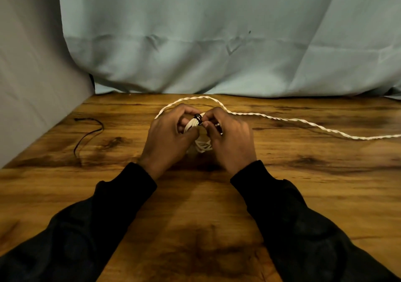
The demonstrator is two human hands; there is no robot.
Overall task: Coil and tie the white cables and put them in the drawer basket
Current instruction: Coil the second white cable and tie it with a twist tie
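Note:
A coiled white cable bundle (pixel 191 125) is held between my two hands above the wooden table (pixel 195 205). My left hand (pixel 167 138) grips the bundle from the left. My right hand (pixel 230 138) pinches a black tie (pixel 198 117) wrapped round the top of the bundle. Part of the coil (pixel 204 146) shows below, between my hands. A second white twisted cable (pixel 282 119) lies loose on the table, looping behind my hands and running off to the right edge. No drawer basket is in view.
A thin black tie (pixel 90 133) lies on the table at the left. A grey wall panel (pixel 32 86) borders the table's left side and a pale blue cloth (pixel 217 43) hangs behind it.

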